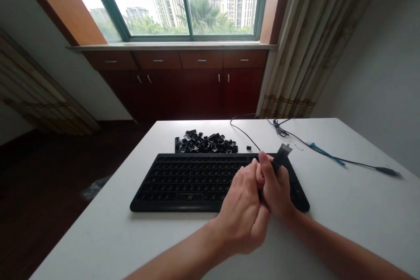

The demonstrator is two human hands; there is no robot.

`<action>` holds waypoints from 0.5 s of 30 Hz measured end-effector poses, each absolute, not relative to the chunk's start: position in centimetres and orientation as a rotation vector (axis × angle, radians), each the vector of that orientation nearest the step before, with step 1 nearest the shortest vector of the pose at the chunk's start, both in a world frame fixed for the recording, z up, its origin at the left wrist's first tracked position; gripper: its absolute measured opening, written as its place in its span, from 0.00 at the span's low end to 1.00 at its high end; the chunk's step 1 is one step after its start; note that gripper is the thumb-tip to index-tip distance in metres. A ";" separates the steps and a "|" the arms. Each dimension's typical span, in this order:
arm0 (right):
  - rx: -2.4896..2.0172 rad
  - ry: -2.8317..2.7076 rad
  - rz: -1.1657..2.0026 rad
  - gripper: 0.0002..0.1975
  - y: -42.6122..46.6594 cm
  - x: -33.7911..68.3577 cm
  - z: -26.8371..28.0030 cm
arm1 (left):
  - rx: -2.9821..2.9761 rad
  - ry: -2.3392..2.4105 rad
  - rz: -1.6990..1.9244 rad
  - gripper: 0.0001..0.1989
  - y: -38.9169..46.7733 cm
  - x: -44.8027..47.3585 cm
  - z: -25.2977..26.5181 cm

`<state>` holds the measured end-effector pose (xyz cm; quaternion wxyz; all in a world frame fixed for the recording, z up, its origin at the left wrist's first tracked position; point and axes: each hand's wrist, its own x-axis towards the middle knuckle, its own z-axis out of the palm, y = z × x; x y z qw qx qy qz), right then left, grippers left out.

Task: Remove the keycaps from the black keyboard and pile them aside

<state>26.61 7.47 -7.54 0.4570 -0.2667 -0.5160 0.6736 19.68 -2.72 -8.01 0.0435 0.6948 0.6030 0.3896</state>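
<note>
A black keyboard point(183, 206) lies before me with its keycaps off, its rows of bare sockets showing. Over its right part my two hands are pressed together. My right hand point(277, 188) is closed on a long black keycap point(282, 154), whose notched end sticks up past the thumb. Against it rests my left hand point(243, 205), fingers bent and closed; what they grip is hidden between the hands. Behind the keyboard sits a heap of loose black keycaps point(208, 143), with a single small keycap point(249, 148) just right of it.
A black cable point(292, 133) runs across the white table point(354, 218) to a plug point(387, 170) at the right. Near it lie a blue strip-like tool point(326, 154) and a thin bent wire point(299, 147). Beyond the table stand cabinets point(197, 92) under a window.
</note>
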 end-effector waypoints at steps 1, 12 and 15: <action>-0.638 -1.286 1.618 0.30 7.3 26.8 -7.5 | 2.145 1.812 1.169 0.43 -2.6 20.0 -8.2; -0.589 -1.322 1.526 0.29 6.8 27.8 -8.2 | 2.238 1.859 1.121 0.48 -2.0 20.4 -10.4; -0.557 -1.317 1.532 0.29 6.7 28.0 -8.3 | 2.260 1.879 1.129 0.48 -2.0 20.6 -10.8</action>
